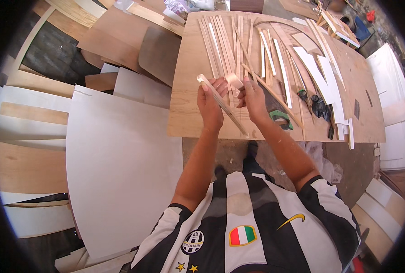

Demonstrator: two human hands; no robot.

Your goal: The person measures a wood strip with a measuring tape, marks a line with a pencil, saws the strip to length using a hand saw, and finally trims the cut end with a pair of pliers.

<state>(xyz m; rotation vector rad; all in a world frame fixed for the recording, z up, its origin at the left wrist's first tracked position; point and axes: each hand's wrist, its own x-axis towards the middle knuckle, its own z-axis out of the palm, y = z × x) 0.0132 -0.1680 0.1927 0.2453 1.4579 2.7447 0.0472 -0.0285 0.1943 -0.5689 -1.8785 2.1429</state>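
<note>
My left hand [210, 108] is closed around a narrow wooden strip [230, 113], which slants from its pale end above my thumb down to the right, over the table's near part. In my right hand [254, 101], a small pale tan, block-like piece [234, 81] is pinched between the thumb and fingers; I cannot tell whether it is wood or folded sandpaper. The two hands are close together above the wooden tabletop [184, 109]. A hand saw with a green handle [281, 119] lies just right of my right forearm.
Several long thin wood strips [214, 43] lie across the table's far side. White-faced strips [314, 68] and a black tool [320, 107] are on the right. A large white panel [120, 164] stands left of me, with stacked boards [29, 168] beyond. Clear plastic [323, 161] lies under the table's edge.
</note>
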